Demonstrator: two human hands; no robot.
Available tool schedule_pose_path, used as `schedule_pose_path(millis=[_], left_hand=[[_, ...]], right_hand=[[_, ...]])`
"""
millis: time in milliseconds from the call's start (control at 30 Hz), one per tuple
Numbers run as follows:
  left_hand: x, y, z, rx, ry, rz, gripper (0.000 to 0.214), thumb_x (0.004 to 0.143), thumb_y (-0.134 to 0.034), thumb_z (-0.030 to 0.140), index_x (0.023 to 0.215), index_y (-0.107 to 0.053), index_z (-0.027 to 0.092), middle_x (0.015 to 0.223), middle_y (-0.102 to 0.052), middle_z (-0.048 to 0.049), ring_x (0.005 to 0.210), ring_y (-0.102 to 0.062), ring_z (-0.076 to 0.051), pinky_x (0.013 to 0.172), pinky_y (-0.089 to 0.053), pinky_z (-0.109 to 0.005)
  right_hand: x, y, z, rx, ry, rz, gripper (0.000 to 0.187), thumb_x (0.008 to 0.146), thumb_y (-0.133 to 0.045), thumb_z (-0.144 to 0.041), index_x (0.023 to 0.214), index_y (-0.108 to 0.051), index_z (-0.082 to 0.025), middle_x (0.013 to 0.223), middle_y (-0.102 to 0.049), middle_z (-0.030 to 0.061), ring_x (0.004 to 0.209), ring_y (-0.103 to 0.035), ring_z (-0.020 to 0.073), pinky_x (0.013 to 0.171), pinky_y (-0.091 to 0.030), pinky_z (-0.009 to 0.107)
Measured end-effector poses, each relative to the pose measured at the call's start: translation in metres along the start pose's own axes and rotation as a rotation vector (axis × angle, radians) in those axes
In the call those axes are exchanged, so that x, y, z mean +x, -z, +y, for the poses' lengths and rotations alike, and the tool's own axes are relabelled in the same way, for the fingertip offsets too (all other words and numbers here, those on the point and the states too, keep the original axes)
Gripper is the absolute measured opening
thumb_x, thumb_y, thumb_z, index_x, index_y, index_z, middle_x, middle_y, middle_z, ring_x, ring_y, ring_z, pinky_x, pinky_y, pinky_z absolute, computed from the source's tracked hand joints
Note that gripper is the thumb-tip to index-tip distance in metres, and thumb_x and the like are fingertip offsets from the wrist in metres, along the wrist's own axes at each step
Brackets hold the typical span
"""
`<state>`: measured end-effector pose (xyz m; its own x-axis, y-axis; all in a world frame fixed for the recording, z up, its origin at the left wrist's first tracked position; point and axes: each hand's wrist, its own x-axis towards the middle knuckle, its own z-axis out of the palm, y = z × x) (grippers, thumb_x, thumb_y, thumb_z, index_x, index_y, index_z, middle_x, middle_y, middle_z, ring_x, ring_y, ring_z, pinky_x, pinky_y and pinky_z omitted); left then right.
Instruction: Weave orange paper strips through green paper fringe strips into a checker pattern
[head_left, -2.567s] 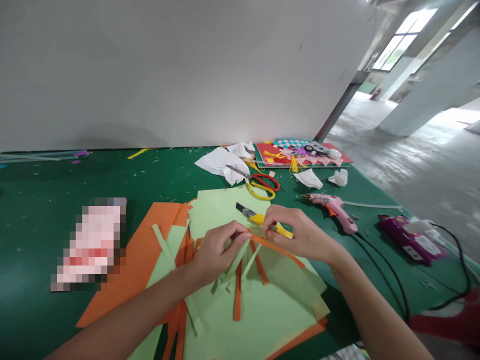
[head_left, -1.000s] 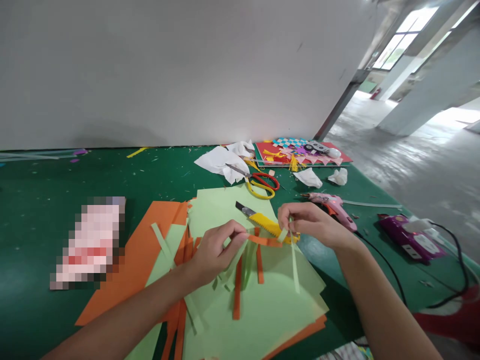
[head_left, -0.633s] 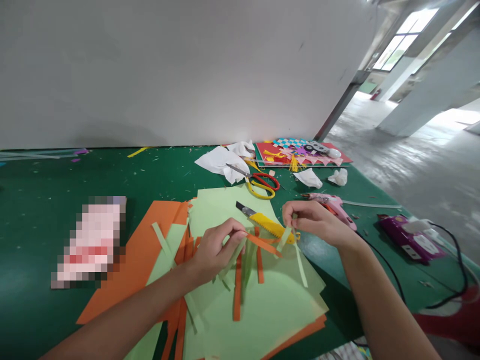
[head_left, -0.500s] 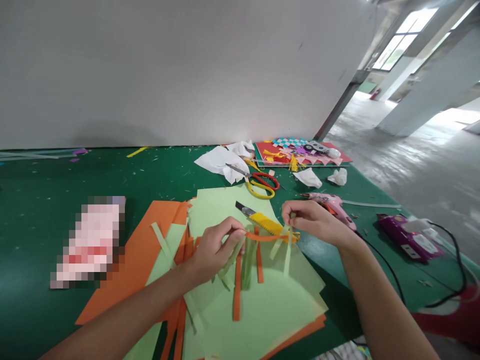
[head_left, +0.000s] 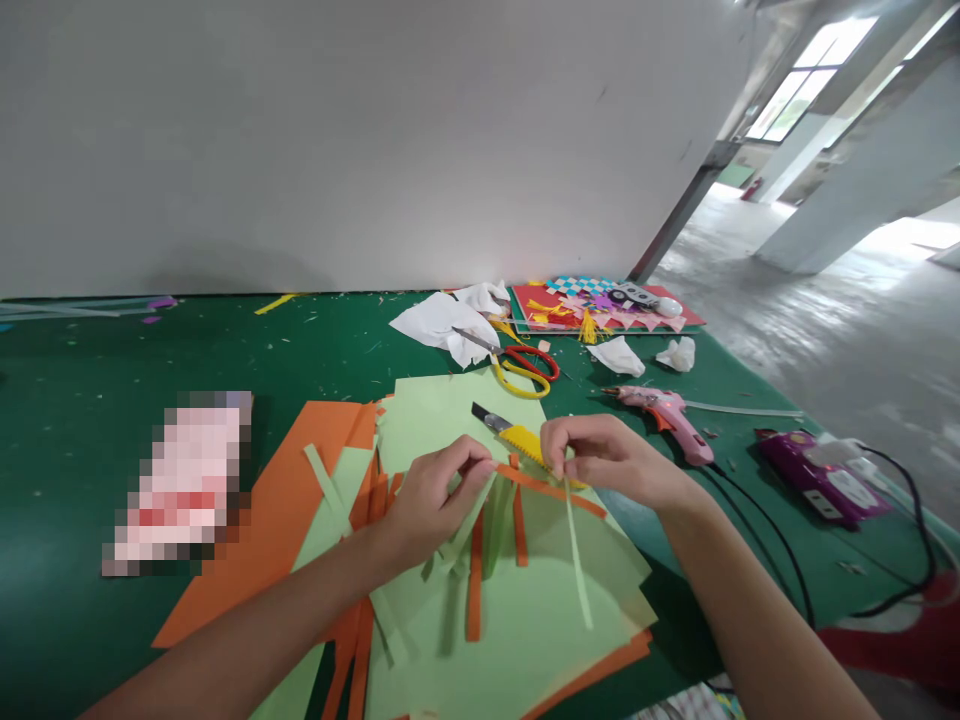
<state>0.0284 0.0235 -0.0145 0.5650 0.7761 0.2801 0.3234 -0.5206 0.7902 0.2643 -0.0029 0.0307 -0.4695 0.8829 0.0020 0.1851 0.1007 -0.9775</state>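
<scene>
Holding an orange strip point(head_left: 536, 485) and a thin green strip point(head_left: 577, 565) on the near side of the yellow cutter point(head_left: 523, 440).
Head view: left of the cutter, the left hand point(head_left: 441, 493) pinches the orange strip's end, thumb to finger; at the cutter's handle end, the right hand point(head_left: 611, 460) pinches the thin green strip's top. Both strips look light, bendable, easily creased: best taken flat, near the ends.

I read a free lane low over the surface point(head_left: 82, 390) between the wall point(head_left: 337, 140) and the pixelated pink object point(head_left: 184, 480). Ahead of my right hand point(head_left: 561, 470), the cutter point(head_left: 523, 442) obstructs, with scissors point(head_left: 501, 352) beyond; rightward, the glue gun point(head_left: 682, 428) and purple box point(head_left: 829, 480) block low sideways travel.
</scene>
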Motion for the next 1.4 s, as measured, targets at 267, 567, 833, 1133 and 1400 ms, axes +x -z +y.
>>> schedule_pose_path(millis=[267,567,833,1133,1400], left_hand=[[0.001,-0.001,0.001,-0.032,0.048,0.060,0.021,0.098,-0.040,0.031,0.082,-0.049,0.020,0.064,-0.056,0.0066,0.055,-0.048,-0.007,0.055,-0.037,-0.018],[0.001,-0.001,0.001,0.000,0.047,0.055,0.021,0.098,-0.039,0.032,0.083,-0.049,0.021,0.065,-0.054,0.0062,0.057,-0.048,-0.008,0.055,-0.037,-0.018],[0.001,-0.001,0.001,0.025,0.050,0.007,0.023,0.097,-0.040,0.034,0.081,-0.051,0.020,0.062,-0.053,0.0057,0.055,-0.049,-0.010,0.055,-0.037,-0.021],[0.000,0.000,0.002,-0.040,0.086,0.023,0.021,0.097,-0.041,0.033,0.082,-0.050,0.021,0.064,-0.059,0.0048,0.056,-0.053,-0.010,0.055,-0.039,-0.020],[0.001,-0.002,0.001,0.023,0.057,0.019,0.024,0.097,-0.039,0.034,0.082,-0.051,0.020,0.063,-0.052,0.0058,0.055,-0.047,-0.010,0.054,-0.036,-0.020]], right_hand=[[-0.001,0.000,0.002,0.140,0.039,-0.016,0.007,0.076,-0.056,-0.011,0.074,-0.059,-0.016,0.073,-0.052,0.0010,0.066,-0.043,0.0133,0.060,-0.031,0.027],[0.000,-0.002,0.000,0.079,0.057,0.031,0.006,0.080,-0.056,-0.016,0.075,-0.059,-0.016,0.074,-0.053,0.0017,0.065,-0.042,0.0127,0.058,-0.030,0.026],[0.006,-0.013,-0.010,-0.294,-0.004,0.128,0.012,0.079,-0.051,-0.010,0.077,-0.061,-0.016,0.076,-0.057,0.0012,0.068,-0.049,0.0130,0.060,-0.034,0.025],[0.006,-0.008,-0.008,-0.451,-0.035,0.220,0.014,0.077,-0.048,-0.007,0.074,-0.058,-0.017,0.075,-0.060,-0.0002,0.068,-0.051,0.0124,0.059,-0.036,0.023],[0.007,-0.013,-0.009,-0.352,0.010,0.155,0.013,0.079,-0.051,-0.010,0.076,-0.061,-0.016,0.078,-0.061,0.0017,0.072,-0.054,0.0141,0.064,-0.038,0.025]])
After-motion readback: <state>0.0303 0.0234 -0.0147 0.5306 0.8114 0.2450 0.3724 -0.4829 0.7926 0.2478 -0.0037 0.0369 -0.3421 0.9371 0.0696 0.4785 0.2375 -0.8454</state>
